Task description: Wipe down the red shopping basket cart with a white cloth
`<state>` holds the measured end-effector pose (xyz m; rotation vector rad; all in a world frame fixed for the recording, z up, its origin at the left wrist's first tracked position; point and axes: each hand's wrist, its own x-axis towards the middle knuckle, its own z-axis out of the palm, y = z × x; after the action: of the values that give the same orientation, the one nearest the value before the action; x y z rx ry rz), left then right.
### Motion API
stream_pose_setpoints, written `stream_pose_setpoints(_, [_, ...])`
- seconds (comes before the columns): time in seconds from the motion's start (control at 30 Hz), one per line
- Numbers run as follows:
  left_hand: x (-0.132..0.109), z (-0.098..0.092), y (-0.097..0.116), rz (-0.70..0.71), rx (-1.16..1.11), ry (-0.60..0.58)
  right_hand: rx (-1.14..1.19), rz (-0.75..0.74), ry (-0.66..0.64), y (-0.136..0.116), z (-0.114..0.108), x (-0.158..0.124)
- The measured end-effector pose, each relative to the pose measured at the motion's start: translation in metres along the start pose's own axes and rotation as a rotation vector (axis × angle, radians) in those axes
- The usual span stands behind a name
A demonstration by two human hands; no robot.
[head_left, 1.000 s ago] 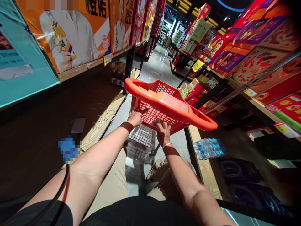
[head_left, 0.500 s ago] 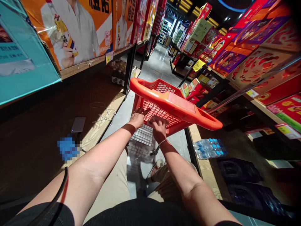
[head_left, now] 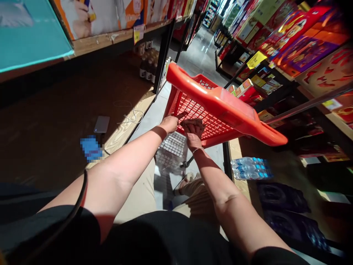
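Observation:
A red plastic shopping cart stands tilted in my view, its handle running from upper left to lower right. Below the handle, in front of the basket's mesh wall, my left hand has a finger stretched out toward my right hand. My right hand is close beside it, with its fingers extended in shadow. Nothing held shows in either hand, and neither grips the handle. Whether the fingertips touch the mesh or each other I cannot make out.
On the left lower shelf lie a white device, a white cable, a blurred blue item and bottles. A pack of water bottles rests on the right lower shelf. Boxed goods line both sides of the aisle floor.
The view has tipped downward, and the cart's handle sits more steeply slanted and farther right. My hands have drawn closer together, and my right hand has turned.

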<state>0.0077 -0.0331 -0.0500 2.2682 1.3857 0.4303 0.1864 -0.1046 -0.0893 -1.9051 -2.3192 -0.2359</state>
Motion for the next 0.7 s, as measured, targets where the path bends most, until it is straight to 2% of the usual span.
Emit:
stream_pose_setpoints(0.07, [-0.001, -0.001, 0.002, 0.011, -0.005, 0.002, -0.023, -0.047, -0.099, 0.011, 0.002, -0.008])
stream_pose_setpoints(0.13, [-0.003, 0.0, 0.004, -0.006, 0.005, -0.012, -0.033, -0.077, -0.124, 0.019, -0.006, -0.012])
stream_pose_setpoints(0.17, [-0.003, 0.0, 0.005, -0.018, 0.01, -0.018, -0.033, -0.08, -0.079, 0.022, -0.014, -0.013])
stream_pose_setpoints(0.23, [-0.003, 0.002, 0.006, -0.028, 0.014, -0.02, -0.036, -0.049, 0.119, 0.03, -0.032, -0.015])
stream_pose_setpoints(0.3, [-0.002, 0.004, 0.005, -0.025, 0.005, -0.004, -0.058, 0.035, 0.358, 0.042, -0.047, -0.018])
stream_pose_setpoints(0.37, [-0.001, 0.006, 0.004, -0.029, -0.009, 0.015, -0.085, 0.141, 0.489, 0.055, -0.051, -0.023])
stream_pose_setpoints(0.43, [0.0, 0.007, 0.004, -0.038, -0.014, 0.018, -0.094, 0.208, 0.434, 0.065, -0.04, -0.031])
stream_pose_setpoints(0.6, [0.002, 0.009, 0.004, -0.033, 0.026, 0.016, -0.024, 0.243, -0.058, 0.067, 0.018, -0.049])
stream_pose_setpoints(0.67, [0.002, 0.008, 0.004, -0.032, 0.043, 0.018, 0.001, 0.248, -0.118, 0.068, 0.027, -0.053])
stream_pose_setpoints(0.7, [0.001, 0.007, 0.004, -0.035, 0.05, 0.015, 0.005, 0.239, -0.099, 0.07, 0.024, -0.055])
